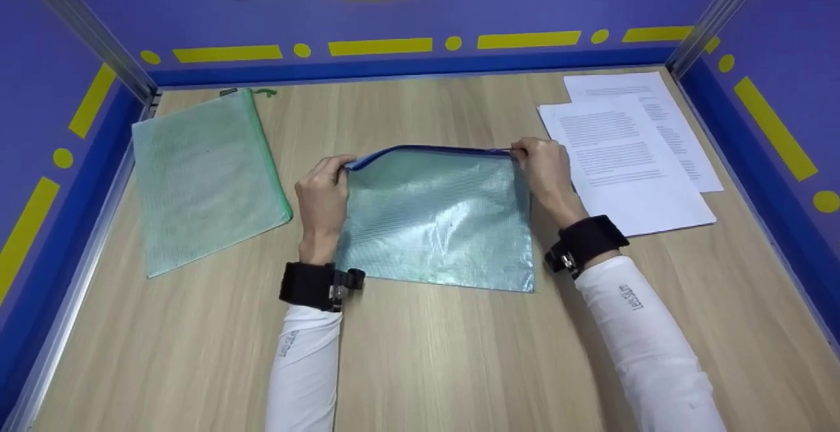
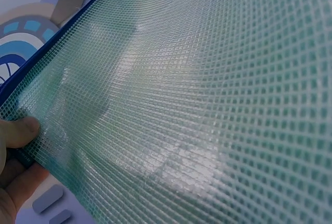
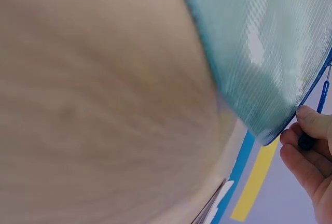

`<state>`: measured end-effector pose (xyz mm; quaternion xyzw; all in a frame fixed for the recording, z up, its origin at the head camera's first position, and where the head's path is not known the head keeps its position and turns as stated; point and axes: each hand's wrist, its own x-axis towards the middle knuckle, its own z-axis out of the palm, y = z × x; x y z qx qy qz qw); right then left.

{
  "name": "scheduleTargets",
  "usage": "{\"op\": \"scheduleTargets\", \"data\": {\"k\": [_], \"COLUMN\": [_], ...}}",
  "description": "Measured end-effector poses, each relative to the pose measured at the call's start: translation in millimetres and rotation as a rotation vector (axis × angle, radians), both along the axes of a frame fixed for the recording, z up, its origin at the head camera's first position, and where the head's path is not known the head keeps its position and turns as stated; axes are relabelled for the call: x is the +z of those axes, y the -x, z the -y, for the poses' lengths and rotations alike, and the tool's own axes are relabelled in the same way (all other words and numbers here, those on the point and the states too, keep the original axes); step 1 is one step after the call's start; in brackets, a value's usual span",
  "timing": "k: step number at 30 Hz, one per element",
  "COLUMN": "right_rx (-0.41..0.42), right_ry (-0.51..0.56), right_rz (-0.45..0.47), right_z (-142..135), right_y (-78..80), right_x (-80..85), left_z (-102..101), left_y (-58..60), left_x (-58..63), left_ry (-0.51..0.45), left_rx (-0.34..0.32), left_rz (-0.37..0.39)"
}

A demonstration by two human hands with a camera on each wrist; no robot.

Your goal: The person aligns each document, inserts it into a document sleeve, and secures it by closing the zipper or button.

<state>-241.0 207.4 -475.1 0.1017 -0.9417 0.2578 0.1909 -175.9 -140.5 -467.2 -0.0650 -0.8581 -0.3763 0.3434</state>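
"What's on the worktop (image 1: 420,360)?"
"The teal pouch (image 1: 440,218), dead centre, right before me! A green pouch (image 1: 207,176) out left, printed papers (image 1: 620,156) out right."
"And your hands?"
"My left hand (image 1: 321,195) pinches the teal pouch's upper left corner; my right hand (image 1: 545,166), fingers (image 3: 303,169) curled, grips its zip edge (image 1: 453,149) near the other!"
"Smaller still?"
"A blue cord (image 3: 323,93), beside those fingers!"

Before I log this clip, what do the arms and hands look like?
Left hand and right hand: no gloves. Left sleeve and right sleeve: white, dark lettering. Left wrist band and right wrist band: black, each with a small dark device on the inner side.
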Motion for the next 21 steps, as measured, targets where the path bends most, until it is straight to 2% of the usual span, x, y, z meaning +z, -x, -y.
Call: {"op": "scheduleTargets", "data": {"k": [8,21], "right_rx": [-0.047,-0.106], "right_ry": [-0.004,0.0], "right_rz": [0.021,0.086], "right_z": [-18,-43], "right_y": [1.3,0.9], "right_x": [-3.8,-7.8], "left_z": [9,15], "left_y": [0.5,1.0], "left_x": [-1.2,0.4], "left_ry": [0.009,-0.043], "left_rx": [0.054,0.072], "left_rz": [0.022,0.049]}}
